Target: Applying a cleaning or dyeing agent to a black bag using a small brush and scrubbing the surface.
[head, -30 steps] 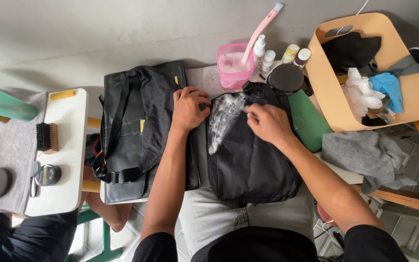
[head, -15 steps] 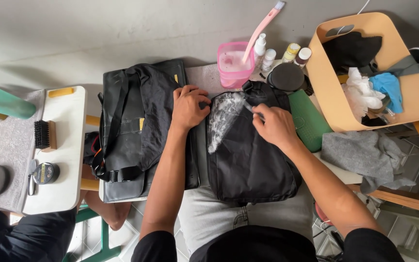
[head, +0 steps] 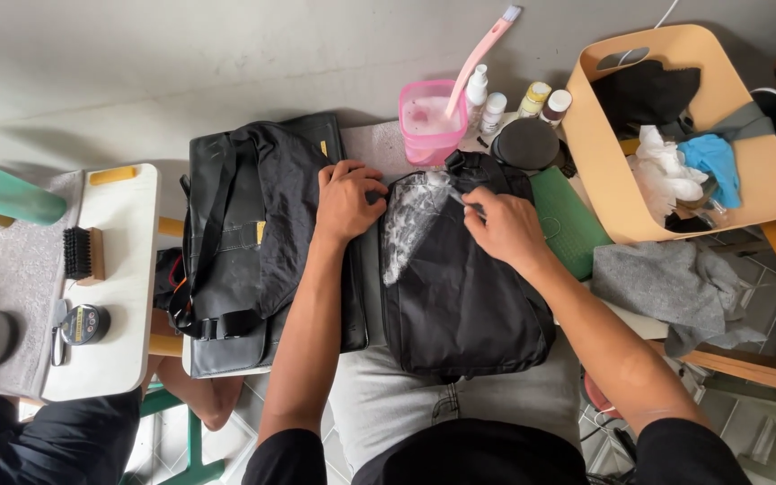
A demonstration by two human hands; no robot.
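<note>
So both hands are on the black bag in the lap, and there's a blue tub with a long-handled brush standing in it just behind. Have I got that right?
Not quite: the tub is pink, not blue, as the head view shows. The rest holds: the left hand and right hand are on the black bag in the lap, and a long-handled brush stands in the tub just behind it.

Two black bags (head: 460, 296) (head: 253, 242), one pink tub (head: 431, 121), four small bottles (head: 478, 85) (head: 494, 112) (head: 534, 97) (head: 556, 105), one tan basket (head: 765, 171), one brush (head: 84, 254), one grey cloth (head: 675, 287).
</note>
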